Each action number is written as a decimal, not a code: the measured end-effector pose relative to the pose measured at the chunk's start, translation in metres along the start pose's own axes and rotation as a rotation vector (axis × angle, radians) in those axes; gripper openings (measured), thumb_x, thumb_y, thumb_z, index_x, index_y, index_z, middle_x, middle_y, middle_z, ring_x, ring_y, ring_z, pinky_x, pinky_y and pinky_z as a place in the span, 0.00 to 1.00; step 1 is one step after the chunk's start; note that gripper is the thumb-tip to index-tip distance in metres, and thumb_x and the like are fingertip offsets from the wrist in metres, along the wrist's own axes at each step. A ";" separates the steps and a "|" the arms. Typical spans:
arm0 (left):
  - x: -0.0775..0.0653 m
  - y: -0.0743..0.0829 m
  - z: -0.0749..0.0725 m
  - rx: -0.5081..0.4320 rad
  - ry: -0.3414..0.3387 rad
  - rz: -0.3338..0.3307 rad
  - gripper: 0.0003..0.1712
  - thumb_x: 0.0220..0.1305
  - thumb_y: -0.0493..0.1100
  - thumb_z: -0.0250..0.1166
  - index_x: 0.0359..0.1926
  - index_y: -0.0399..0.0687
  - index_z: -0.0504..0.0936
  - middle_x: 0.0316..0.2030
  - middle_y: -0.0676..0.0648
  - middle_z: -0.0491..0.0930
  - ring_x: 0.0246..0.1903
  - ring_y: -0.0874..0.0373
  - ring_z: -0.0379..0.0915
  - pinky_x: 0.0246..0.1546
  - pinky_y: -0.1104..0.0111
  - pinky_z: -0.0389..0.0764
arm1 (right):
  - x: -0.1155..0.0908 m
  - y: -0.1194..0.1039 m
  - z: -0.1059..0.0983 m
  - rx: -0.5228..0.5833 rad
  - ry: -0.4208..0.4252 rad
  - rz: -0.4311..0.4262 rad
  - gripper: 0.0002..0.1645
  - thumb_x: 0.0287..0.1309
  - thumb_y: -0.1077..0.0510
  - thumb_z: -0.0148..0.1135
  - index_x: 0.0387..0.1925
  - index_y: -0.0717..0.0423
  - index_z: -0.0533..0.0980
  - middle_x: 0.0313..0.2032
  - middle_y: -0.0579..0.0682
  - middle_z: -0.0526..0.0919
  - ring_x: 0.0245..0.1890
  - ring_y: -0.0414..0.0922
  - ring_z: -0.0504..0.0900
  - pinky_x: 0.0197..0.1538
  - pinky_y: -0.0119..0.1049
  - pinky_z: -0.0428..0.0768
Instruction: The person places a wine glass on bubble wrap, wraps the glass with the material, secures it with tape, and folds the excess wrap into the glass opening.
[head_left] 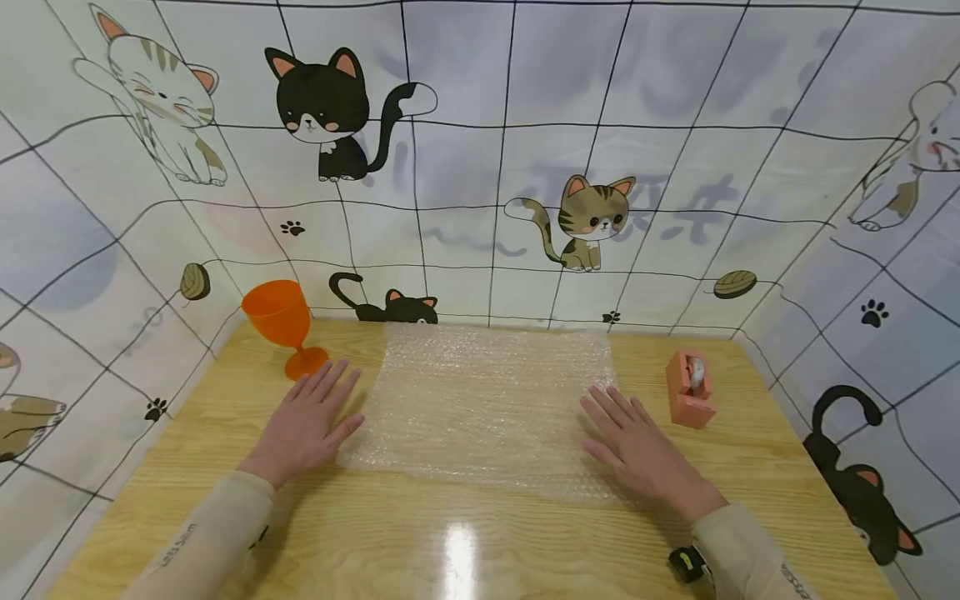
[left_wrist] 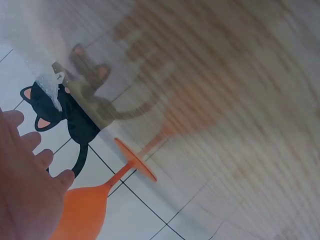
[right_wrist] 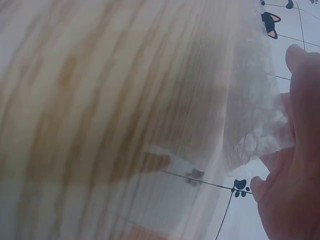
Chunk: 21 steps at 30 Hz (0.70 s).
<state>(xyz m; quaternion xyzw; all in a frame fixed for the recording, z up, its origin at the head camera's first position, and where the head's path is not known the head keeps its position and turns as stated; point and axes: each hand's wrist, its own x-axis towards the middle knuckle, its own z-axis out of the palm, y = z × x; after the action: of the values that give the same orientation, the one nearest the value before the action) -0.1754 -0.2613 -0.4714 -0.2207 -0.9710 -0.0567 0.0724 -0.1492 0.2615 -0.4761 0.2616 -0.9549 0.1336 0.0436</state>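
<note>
A sheet of clear bubble wrap lies flat across the middle of the wooden table. Fingers spread, my left hand is at the sheet's left edge, its fingertips close to the foot of an orange plastic goblet. The left wrist view has the goblet beyond the fingers. Over the sheet's right edge is my right hand, fingers extended and holding nothing. In the right wrist view the bubble wrap reaches beside that hand. Whether either palm touches the table cannot be made out.
A pink tape dispenser with a roll in it stands to the right of the sheet. Cat-printed cloth walls enclose the wooden table at the back and both sides. The right wrist wears a black strap.
</note>
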 end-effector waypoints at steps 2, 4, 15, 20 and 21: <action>-0.001 -0.001 -0.002 -0.002 -0.001 -0.008 0.42 0.78 0.61 0.53 0.81 0.45 0.56 0.80 0.37 0.51 0.79 0.36 0.45 0.76 0.39 0.53 | 0.001 0.000 0.001 0.023 -0.001 0.005 0.38 0.78 0.45 0.53 0.79 0.59 0.60 0.78 0.62 0.58 0.78 0.65 0.54 0.75 0.67 0.52; -0.002 -0.003 -0.004 -0.003 0.005 -0.015 0.42 0.78 0.60 0.53 0.81 0.44 0.56 0.80 0.37 0.52 0.78 0.36 0.46 0.75 0.39 0.54 | 0.001 0.000 0.001 0.043 0.004 0.005 0.38 0.78 0.46 0.53 0.78 0.60 0.59 0.78 0.63 0.58 0.78 0.66 0.54 0.75 0.68 0.53; -0.006 -0.010 -0.010 -0.067 0.064 -0.062 0.40 0.78 0.59 0.53 0.79 0.41 0.61 0.79 0.36 0.55 0.76 0.34 0.50 0.73 0.37 0.57 | 0.007 0.001 0.000 0.097 0.019 0.033 0.39 0.79 0.45 0.51 0.79 0.61 0.57 0.79 0.63 0.57 0.78 0.65 0.54 0.75 0.67 0.53; -0.007 -0.013 -0.011 -0.104 0.104 -0.079 0.39 0.77 0.58 0.55 0.77 0.39 0.63 0.77 0.34 0.58 0.75 0.32 0.53 0.71 0.36 0.59 | 0.008 0.000 -0.001 0.106 0.057 0.017 0.37 0.78 0.47 0.52 0.78 0.64 0.60 0.77 0.65 0.59 0.76 0.67 0.57 0.73 0.68 0.57; -0.007 -0.014 -0.011 -0.112 0.109 -0.084 0.39 0.77 0.58 0.55 0.77 0.39 0.63 0.77 0.34 0.58 0.75 0.32 0.53 0.71 0.36 0.59 | 0.009 0.000 -0.001 0.108 0.063 0.016 0.37 0.78 0.48 0.52 0.77 0.64 0.60 0.77 0.65 0.59 0.76 0.67 0.57 0.73 0.68 0.57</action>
<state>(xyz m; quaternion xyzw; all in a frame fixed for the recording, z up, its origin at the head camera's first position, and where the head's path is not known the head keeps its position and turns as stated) -0.1741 -0.2784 -0.4629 -0.1802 -0.9693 -0.1258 0.1104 -0.1563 0.2575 -0.4735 0.2517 -0.9465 0.1933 0.0583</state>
